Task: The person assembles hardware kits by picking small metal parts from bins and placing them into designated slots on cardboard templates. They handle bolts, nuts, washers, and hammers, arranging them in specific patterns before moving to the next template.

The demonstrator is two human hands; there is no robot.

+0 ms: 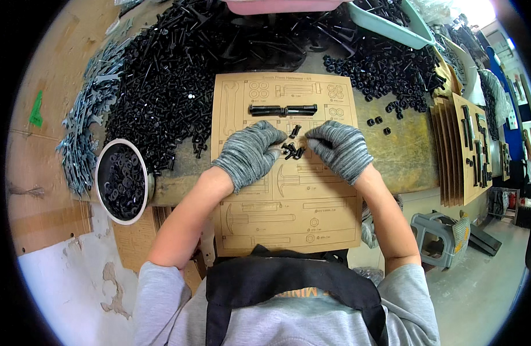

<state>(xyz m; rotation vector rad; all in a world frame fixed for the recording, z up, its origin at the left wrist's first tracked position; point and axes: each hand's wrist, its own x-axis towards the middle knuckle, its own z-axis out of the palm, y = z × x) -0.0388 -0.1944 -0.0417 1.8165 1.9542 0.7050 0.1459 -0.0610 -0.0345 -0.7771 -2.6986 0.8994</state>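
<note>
A brown cardboard sheet printed with outlines of tools and fasteners lies in front of me, over the table's front edge. On its middle sits a small pile of short black bolts, and another black bolt lies just behind it. My left hand, in a grey knit glove, is at the pile's left, thumb and forefinger apart with nothing visible between them. At the right, my gloved right hand has its fingertips pressed together; anything in them is hidden. Long black bolts lie across the sheet beyond both hands.
A large heap of black bolts covers the back left, beside flat grey metal pieces. A round tub holds black washers. Black nuts spread at the back right, below a pale green tray. Cardboard sheets stand at the right.
</note>
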